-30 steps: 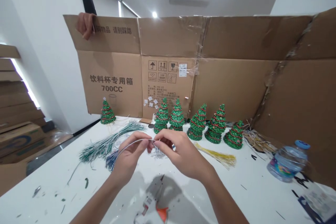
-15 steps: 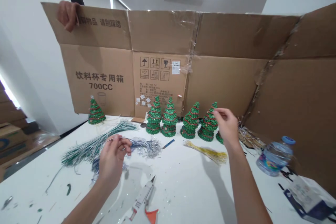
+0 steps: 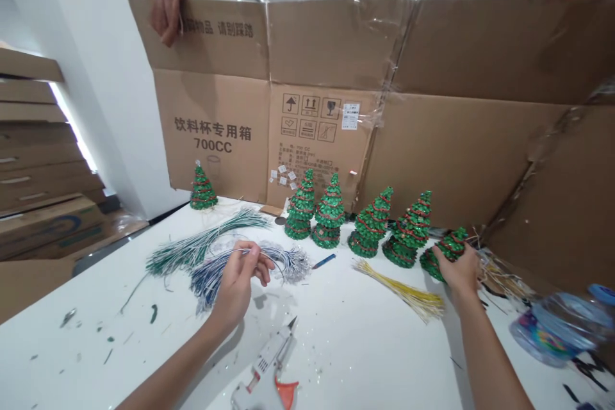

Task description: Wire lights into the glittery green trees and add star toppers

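My right hand (image 3: 459,267) is closed around the rightmost small green Christmas tree (image 3: 451,247), which stands on the white table. Just to its left is another tree (image 3: 408,230) with red garland, and several more stand in the row. Over the bundle of blue and white wires (image 3: 211,273), my left hand (image 3: 245,269) is raised with thumb and fingers pinched on a thin wire (image 3: 279,262) that curves out to the right. A bundle of green and white wires (image 3: 192,245) lies behind it. Yellow wires (image 3: 408,289) are spread in front of the trees.
A glue gun (image 3: 269,359) with an orange trigger lies at the front. A blue pen-like item (image 3: 324,261) rests mid-table. A water bottle (image 3: 552,327) is at the right. Upright cardboard (image 3: 317,45) backs the table, gripped by another person's hand (image 3: 166,16). A lone tree (image 3: 204,189) stands at the far left.
My right hand has gone from the top of the second tree from the right down to the rightmost one and taken hold of it. The view has turned right; my left hand keeps its pinch.
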`<action>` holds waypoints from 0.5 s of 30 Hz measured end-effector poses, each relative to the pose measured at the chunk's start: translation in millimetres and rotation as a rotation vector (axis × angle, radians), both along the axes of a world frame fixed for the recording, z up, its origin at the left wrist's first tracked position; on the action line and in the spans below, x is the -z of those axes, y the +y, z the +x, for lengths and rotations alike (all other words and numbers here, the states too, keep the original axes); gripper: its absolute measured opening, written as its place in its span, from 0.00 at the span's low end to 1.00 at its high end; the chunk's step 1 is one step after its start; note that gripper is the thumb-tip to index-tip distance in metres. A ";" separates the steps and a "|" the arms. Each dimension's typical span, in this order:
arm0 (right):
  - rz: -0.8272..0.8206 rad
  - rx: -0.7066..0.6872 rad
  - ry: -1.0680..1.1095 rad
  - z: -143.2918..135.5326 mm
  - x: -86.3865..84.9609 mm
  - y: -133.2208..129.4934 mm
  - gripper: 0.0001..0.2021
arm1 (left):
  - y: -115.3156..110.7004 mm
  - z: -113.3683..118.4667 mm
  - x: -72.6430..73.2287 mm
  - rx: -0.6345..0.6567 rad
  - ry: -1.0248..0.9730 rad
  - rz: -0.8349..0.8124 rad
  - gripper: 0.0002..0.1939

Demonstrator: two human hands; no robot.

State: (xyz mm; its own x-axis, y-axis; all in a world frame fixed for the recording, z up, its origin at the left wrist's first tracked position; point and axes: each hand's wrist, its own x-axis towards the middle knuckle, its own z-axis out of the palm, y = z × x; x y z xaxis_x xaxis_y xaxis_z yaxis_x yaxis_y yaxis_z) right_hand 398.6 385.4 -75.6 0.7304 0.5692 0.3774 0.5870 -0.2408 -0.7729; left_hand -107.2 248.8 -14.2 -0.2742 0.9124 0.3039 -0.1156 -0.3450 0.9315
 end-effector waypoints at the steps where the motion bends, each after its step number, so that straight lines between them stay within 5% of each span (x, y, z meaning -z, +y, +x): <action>1: -0.011 0.015 -0.004 0.6 4.4 -0.1 0.24 | 0.2 0.6 2.0 0.003 0.016 0.000 0.29; 8: -0.028 0.089 -0.009 8.5 2.7 -5.5 0.25 | -0.3 2.9 7.5 0.032 0.086 -0.003 0.28; 15: 0.048 0.212 -0.078 -2.3 -47.7 -24.7 0.34 | -2.4 2.3 4.0 0.046 0.134 -0.007 0.31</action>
State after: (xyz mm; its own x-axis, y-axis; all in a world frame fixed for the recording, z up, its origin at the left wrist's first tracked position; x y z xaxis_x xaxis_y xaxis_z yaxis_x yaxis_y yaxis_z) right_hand 396.2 360.7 -27.8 0.7994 0.3863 0.4602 0.5856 -0.3295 -0.7406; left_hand -104.9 246.4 -18.3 -0.1894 0.9253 0.3284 -0.0061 -0.3356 0.9420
